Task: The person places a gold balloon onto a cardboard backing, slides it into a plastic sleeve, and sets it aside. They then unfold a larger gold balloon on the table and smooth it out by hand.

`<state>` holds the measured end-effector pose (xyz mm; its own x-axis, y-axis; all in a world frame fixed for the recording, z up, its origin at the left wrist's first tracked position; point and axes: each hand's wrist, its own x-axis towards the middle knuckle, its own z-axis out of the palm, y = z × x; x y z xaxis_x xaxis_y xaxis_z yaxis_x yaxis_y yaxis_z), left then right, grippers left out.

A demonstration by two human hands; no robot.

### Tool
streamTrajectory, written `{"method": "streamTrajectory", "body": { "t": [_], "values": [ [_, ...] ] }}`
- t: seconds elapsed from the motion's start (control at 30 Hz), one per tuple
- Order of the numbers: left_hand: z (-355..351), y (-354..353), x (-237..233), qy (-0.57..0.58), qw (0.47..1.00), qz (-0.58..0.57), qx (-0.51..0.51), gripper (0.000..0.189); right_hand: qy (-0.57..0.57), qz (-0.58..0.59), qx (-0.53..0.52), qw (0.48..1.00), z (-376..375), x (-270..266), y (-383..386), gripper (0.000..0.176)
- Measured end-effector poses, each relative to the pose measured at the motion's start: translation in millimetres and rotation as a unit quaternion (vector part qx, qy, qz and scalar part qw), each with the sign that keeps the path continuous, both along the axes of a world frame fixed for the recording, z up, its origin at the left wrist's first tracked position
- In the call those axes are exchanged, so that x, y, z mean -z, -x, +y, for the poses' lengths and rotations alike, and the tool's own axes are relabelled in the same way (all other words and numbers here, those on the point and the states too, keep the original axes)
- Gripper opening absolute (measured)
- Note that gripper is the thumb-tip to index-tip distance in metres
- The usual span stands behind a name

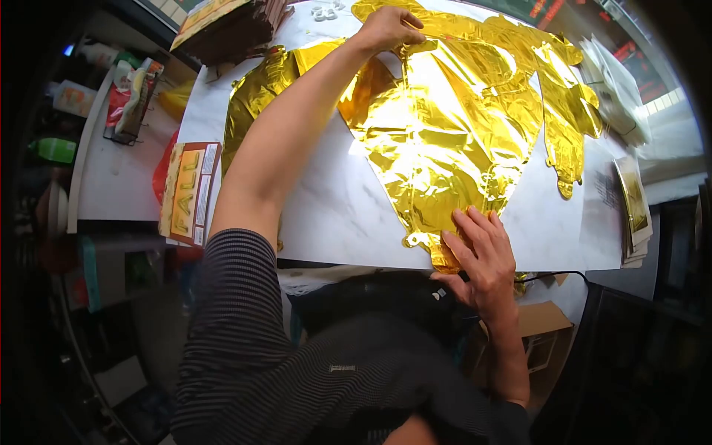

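Note:
A shiny gold foil balloon [445, 141], flat and uninflated, lies across the white marble-patterned table, its narrow end at the near edge. My left hand [389, 30] reaches to its far part, fingers bent and closed on the foil there. At the near end, my right hand [482, 256] rests with fingers stretched out on the foil and the thumb apart, by the table edge. More flat gold foil [567, 111] spreads to the right and behind. Another gold piece [259, 93] lies to the left, partly hidden under my left arm.
A stack of printed cardboard packs [230, 30] stands at the back left. One pack marked "FALL" [189, 193] lies at the left edge. Clear plastic bags [615, 89] and a pile of cards [632, 211] are on the right. A cardboard box [545, 322] sits below the table.

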<state>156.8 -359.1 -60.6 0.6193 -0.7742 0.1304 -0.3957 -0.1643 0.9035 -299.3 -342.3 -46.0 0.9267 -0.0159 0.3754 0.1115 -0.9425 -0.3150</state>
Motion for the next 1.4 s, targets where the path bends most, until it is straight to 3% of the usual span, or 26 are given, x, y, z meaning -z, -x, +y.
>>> {"method": "streamTrajectory", "body": {
  "t": [0.2,0.27,0.6,0.67,0.77,0.9,1.4],
  "values": [
    [2.3,1.0,-1.8,-0.048,0.993,-0.105,0.021,0.037,-0.007,0.003,0.005,1.000,-0.9,1.5,0.3,0.059],
    [-1.4,-1.6,4.1,-0.102,0.979,-0.170,-0.035,0.042,-0.011,0.001,0.003,1.000,-1.5,1.7,0.4,0.058],
    [-1.9,5.3,5.3,-0.109,0.973,-0.198,-0.048,0.035,-0.025,-0.001,0.011,1.000,-1.2,2.2,0.7,0.056],
    [13.4,29.8,-8.6,-0.089,0.945,-0.304,-0.085,0.027,-0.029,-0.003,0.009,1.000,-1.3,2.6,1.0,0.055],
    [34.1,64.7,-17.9,-0.046,0.913,-0.404,-0.038,0.028,-0.032,-0.010,0.010,0.999,-2.5,4.1,1.6,0.055],
    [70.1,115.2,-24.2,-0.058,0.903,-0.412,0.111,0.025,-0.038,-0.010,0.013,0.999,-1.4,3.8,2.0,0.054],
    [102.8,143.4,-21.0,-0.091,0.909,-0.390,0.117,0.026,-0.049,-0.007,0.008,0.999,-1.7,-4.3,2.5,0.054]
  ]
}}
